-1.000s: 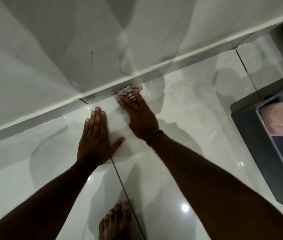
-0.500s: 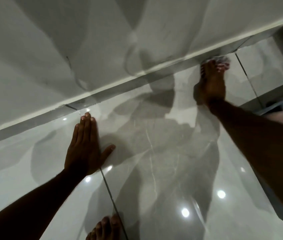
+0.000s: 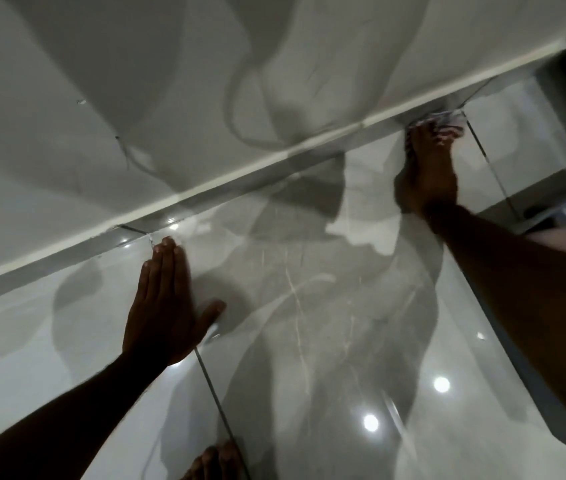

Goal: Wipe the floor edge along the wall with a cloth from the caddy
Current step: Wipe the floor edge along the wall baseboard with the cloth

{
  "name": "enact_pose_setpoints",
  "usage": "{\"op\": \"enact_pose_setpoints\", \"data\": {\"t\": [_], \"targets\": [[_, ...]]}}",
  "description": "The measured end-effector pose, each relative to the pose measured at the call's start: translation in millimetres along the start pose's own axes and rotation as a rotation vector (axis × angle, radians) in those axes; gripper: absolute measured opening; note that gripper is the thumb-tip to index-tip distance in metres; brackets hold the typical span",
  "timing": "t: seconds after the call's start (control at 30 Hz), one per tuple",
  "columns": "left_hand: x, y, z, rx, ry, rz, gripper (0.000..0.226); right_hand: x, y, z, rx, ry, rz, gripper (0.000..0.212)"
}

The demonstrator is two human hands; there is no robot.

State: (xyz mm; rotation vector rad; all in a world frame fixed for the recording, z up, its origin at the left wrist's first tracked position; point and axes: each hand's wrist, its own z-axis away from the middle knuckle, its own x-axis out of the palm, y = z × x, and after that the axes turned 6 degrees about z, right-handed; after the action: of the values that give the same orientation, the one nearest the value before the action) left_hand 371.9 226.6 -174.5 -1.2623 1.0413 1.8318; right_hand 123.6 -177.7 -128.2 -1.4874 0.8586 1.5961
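Glossy tiled floor (image 3: 309, 341) fills my view, wall (image 3: 136, 98) running across the far side w/ a pale skirting strip (image 3: 240, 169). My left hand (image 3: 162, 306) lies flat near-left, fingers straight and together, thumb out, holding nothing; prob. a brace for my weight. Right hand (image 3: 427, 168) reaches far right, fingers curled down onto the cloth (image 3: 447, 117), pressing it against the floor edge at the skirting.

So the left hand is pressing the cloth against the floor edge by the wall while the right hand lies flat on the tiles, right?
Swapped. In the head view the right hand presses the cloth at the floor edge; the left hand lies flat on the tiles.
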Motion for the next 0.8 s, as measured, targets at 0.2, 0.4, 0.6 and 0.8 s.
{"op": "enact_pose_setpoints", "data": {"t": [0.2, 0.4, 0.6, 0.8], "targets": [[-7, 4, 2, 0.01, -0.002, 0.008, 0.112, 29, -97, 65, -0.058, 0.016, -0.1, 0.062], [-9, 12, 8, -0.059, -0.046, 0.079, 0.106, 31, -203, 129, -0.199, -0.076, -0.224, 0.069], [-11, 18, 18, -0.077, -0.077, 0.069, 0.092, 31, -283, 173, -0.523, -0.262, -0.204, 0.06], [-23, 11, 24, -0.098, -0.132, 0.111, 0.099, 25, -290, 178, -0.407, -0.299, -0.204, 0.07]]}}
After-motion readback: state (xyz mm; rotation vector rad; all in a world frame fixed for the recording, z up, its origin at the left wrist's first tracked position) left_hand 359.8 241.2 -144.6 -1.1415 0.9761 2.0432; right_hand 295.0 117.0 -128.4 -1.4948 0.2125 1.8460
